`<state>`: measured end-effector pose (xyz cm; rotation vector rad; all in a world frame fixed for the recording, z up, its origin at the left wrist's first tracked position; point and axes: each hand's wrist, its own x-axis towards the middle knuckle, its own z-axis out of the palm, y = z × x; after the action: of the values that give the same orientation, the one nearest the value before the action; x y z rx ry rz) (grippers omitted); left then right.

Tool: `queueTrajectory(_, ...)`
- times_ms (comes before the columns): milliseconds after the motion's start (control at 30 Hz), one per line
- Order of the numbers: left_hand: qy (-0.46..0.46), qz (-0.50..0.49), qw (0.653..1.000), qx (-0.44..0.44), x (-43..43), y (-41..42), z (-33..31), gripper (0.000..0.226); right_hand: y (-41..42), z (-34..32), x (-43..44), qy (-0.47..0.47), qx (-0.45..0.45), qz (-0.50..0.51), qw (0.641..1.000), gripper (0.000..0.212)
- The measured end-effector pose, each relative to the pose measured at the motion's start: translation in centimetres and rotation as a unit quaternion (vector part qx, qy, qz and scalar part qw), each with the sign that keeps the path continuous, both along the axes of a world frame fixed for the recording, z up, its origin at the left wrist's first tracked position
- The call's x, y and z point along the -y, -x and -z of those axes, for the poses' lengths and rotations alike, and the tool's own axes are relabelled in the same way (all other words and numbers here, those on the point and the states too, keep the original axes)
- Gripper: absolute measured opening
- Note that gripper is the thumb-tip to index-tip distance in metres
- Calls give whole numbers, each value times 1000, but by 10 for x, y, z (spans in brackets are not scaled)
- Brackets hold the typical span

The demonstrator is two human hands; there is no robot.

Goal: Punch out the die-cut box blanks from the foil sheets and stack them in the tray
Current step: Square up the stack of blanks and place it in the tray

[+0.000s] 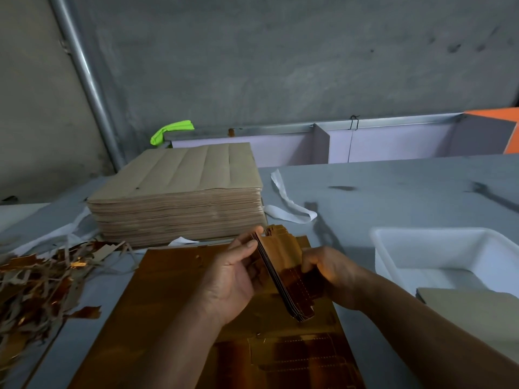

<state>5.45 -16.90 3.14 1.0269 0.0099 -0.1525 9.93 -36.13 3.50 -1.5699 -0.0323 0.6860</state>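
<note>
above the foil sheet [174,279] on the tabletop [393,186], left hand [233,279] and right hand [328,273] both grip a tilted stack of box blanks [283,265].

Not much of the person gets shown here tbh; only two arms are caught, coming up from the bottom edge; the left hand [233,279] is seen from its palm side, with creases made out across the palm; the right hand [328,273] is seen from the back, knuckles picked out by the light; the left forearm [174,355] and right forearm [421,327] are left bare right to the frame edge.
</note>
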Motion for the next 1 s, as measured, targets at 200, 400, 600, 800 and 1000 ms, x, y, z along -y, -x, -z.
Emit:
queueTrajectory(200, 6, -7, 1000, -4, -2, 0, 4, 23, 3, -1, -1, 5, -9, -11, 1000, 24)
queueTrajectory(400, 9, -10, 1000, -12, -3, 1, 2, 21, 5, -6, -4, 19, 6, -19, 1000, 38)
queueTrajectory(600, 26, -8, 999, -23, -5, 4, 4, 23, 6, -11, -3, 32, 19, -34, 999, 41)
queueTrajectory(800, 33, -46, 996, -70, -1, 2, 8, 33, 3, -9, -4, 45, 58, -15, 997, 34)
queueTrajectory(1000, -27, -49, 987, -149, 15, 7, 11, 51, 3, -6, -5, 50, 94, 7, 994, 35)
